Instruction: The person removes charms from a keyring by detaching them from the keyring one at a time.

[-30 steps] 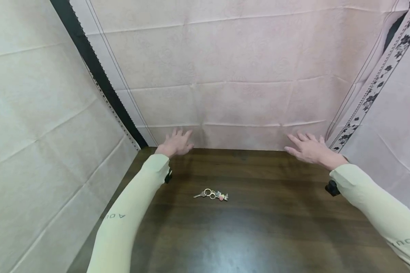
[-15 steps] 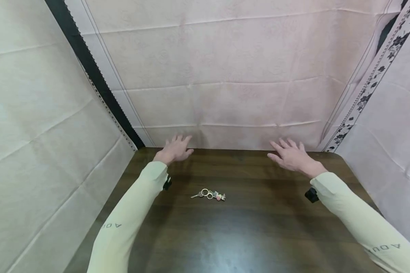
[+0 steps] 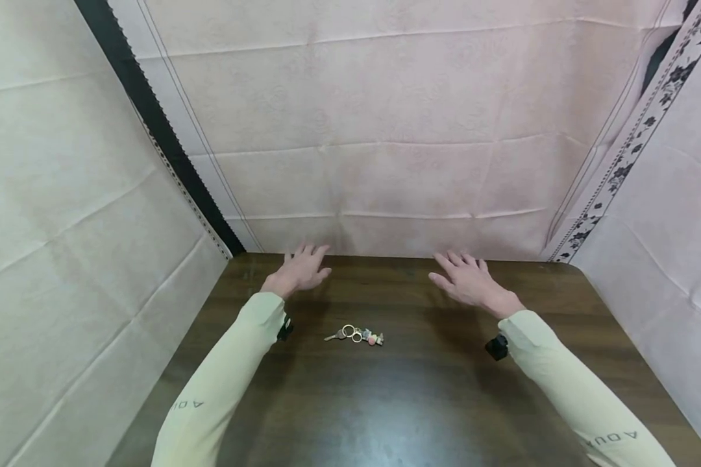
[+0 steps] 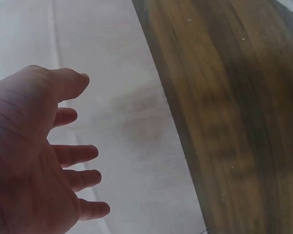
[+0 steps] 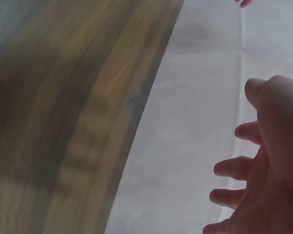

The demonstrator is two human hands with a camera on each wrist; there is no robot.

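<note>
A small bunch of keys (image 3: 355,335) with rings and a pink charm lies on the dark wooden table (image 3: 420,395), near its middle. My left hand (image 3: 301,269) hovers over the table's far edge, fingers spread and holding nothing; the left wrist view shows its left hand (image 4: 36,161) palm with loose fingers. My right hand (image 3: 466,280) floats over the far part of the table, right of the keys, fingers straight and empty. In the right wrist view the right hand (image 5: 263,170) shows the same spread fingers.
Pale pink cloth (image 3: 385,130) hangs as a back wall right behind the table. Cloth panels close off the left side (image 3: 64,227) and the right side (image 3: 666,214). A black strip (image 3: 152,123) runs down the left corner.
My right hand has moved left and nearer, from the far right corner toward the table's middle. The left hand has drawn slightly nearer. The keys lie where they were.
</note>
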